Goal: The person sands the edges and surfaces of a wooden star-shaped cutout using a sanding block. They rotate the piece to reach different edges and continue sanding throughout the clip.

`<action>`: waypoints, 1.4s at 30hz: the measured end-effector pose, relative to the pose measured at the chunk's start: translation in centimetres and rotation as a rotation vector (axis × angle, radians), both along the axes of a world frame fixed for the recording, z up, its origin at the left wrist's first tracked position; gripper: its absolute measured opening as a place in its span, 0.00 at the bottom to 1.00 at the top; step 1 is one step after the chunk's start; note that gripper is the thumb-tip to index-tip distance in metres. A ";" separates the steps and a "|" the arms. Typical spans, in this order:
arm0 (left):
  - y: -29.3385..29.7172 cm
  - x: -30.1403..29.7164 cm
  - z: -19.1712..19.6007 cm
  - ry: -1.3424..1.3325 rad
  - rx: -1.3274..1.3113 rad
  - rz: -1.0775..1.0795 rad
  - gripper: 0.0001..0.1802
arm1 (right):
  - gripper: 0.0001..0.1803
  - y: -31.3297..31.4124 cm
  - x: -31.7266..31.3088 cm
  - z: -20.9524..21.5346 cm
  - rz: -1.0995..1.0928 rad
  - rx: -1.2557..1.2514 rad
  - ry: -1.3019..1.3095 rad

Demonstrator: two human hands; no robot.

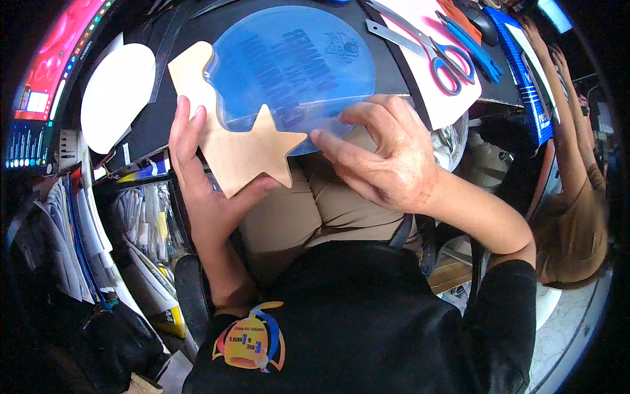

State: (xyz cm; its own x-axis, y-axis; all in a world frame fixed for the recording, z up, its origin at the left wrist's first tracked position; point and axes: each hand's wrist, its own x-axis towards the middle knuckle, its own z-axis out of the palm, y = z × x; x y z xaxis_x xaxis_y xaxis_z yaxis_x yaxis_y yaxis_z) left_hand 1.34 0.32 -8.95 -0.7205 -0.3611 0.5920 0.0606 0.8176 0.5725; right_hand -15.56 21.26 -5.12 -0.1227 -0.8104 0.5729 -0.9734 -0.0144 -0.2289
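A tan cardboard star (252, 148) is gripped by my left hand (203, 177) over my lap, fingers behind it and thumb under its lower edge. A translucent blue round plastic lid (295, 65) with dark print lies over the star's upper part. My right hand (380, 154) pinches the lid's lower right rim, with a fingertip touching the star's right point. Both forearms come up from my black shirt.
The black desk edge (394, 72) lies ahead with blue-handled scissors (436, 56) on white paper, a white oval piece (117, 95) at left, and a lit monitor (52, 72). Stacked papers (141, 223) sit lower left. Another person (571, 190) stands at the right.
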 end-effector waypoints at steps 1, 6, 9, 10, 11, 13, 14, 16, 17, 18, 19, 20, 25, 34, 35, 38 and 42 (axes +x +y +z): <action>0.0 0.0 0.0 0.008 -0.002 0.000 0.62 | 0.26 -0.1 -0.1 -0.4 0.003 0.012 0.056; 0.4 0.0 0.0 0.001 0.060 0.009 0.60 | 0.21 -1.0 -0.6 -1.1 0.055 -0.022 0.074; 0.3 0.0 0.1 0.025 0.054 -0.010 0.60 | 0.19 -1.2 -1.1 -1.0 0.099 0.021 0.032; 0.3 -0.1 0.2 0.028 0.042 -0.010 0.60 | 0.19 -1.2 -1.2 -0.9 0.112 0.041 0.009; 0.2 -0.1 0.3 0.030 0.030 -0.012 0.60 | 0.19 -1.3 -1.3 -0.9 0.119 0.039 0.009; 0.2 -0.1 0.4 0.027 0.016 -0.013 0.59 | 0.19 -1.3 -1.2 -1.0 0.126 0.047 0.011; 0.2 -0.1 0.4 0.023 0.014 -0.010 0.59 | 0.19 -1.4 -1.1 -1.1 0.122 0.015 0.019; 0.3 -0.1 0.5 0.016 0.030 -0.008 0.59 | 0.19 -1.5 -0.8 -1.3 0.101 -0.010 0.034; 0.4 0.0 0.6 0.012 0.049 -0.009 0.59 | 0.19 -1.5 -0.5 -1.3 0.093 -0.022 0.048; 0.5 0.0 0.6 0.006 0.064 -0.009 0.59 | 0.19 -1.6 -0.3 -1.5 0.081 -0.034 0.061; 0.5 0.1 0.6 0.013 0.067 -0.014 0.59 | 0.19 -1.6 0.0 -1.6 0.074 -0.070 0.078; 0.4 0.0 0.7 0.016 0.067 -0.018 0.59 | 0.19 -1.7 0.3 -1.7 0.060 -0.085 0.062; 0.3 -0.1 0.6 0.029 0.054 -0.025 0.59 | 0.19 -1.3 1.7 -2.6 -0.005 -0.080 0.009; 0.6 0.1 0.0 0.086 0.196 -0.072 0.62 | 0.16 -2.3 3.3 1.0 -0.005 -0.073 -0.049; 0.7 0.2 -0.1 0.140 0.343 -0.131 0.63 | 0.20 -2.0 3.6 2.5 0.086 -0.015 -0.162; 0.9 0.3 -0.6 0.382 0.646 -0.093 0.45 | 0.23 -1.5 5.0 6.1 0.538 0.061 -0.392; 1.7 1.2 -0.8 0.283 0.813 0.249 0.19 | 0.20 -2.8 6.8 7.4 0.786 -0.013 -0.552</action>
